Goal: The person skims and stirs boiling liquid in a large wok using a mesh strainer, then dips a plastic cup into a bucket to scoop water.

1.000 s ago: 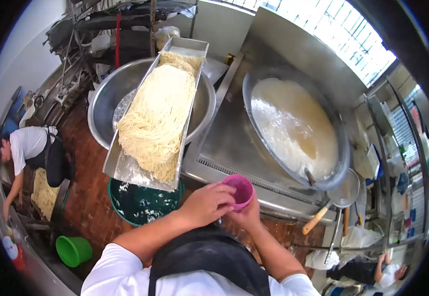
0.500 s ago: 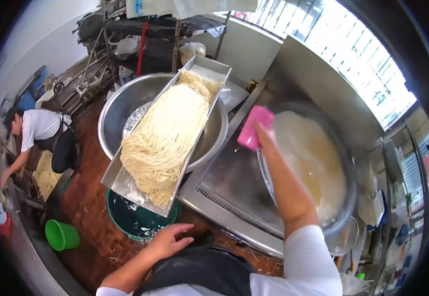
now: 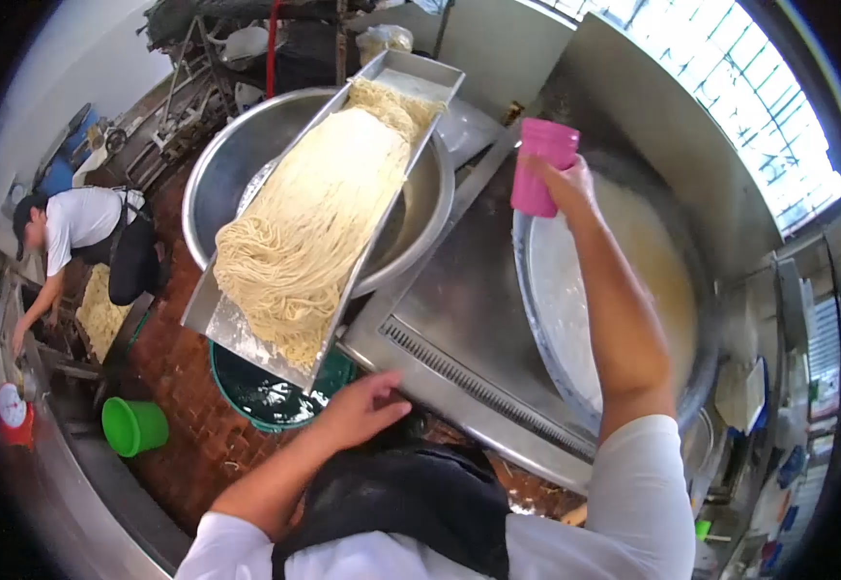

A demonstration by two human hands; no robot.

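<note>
My right hand (image 3: 567, 186) grips a pink plastic jug (image 3: 548, 143), held upright over the left rim of a large round pot (image 3: 527, 280). Cloudy, foamy liquid (image 3: 564, 300) fills that pot. My left hand (image 3: 367, 411) hangs empty in front of my apron, fingers apart, close to the front edge of the steel stove top (image 3: 449, 333). Ahead of it, a long metal tray (image 3: 210, 307) slopes across a wide steel bowl (image 3: 210, 208). Pale noodles (image 3: 304, 213) lie heaped along the tray.
Below the tray's lower end stands a dark green tub (image 3: 232, 391) with liquid in it. A bright green bucket (image 3: 134, 427) is on the brick floor. Another person (image 3: 87, 232) bends at the left near more noodles (image 3: 101, 314). A red scale (image 3: 14, 416) sits on the left counter.
The pink jug has tipped from slanted to upright and moved slightly right and up in view. My left hand has shifted right, nearer the stove edge. The camera view has tilted down.
</note>
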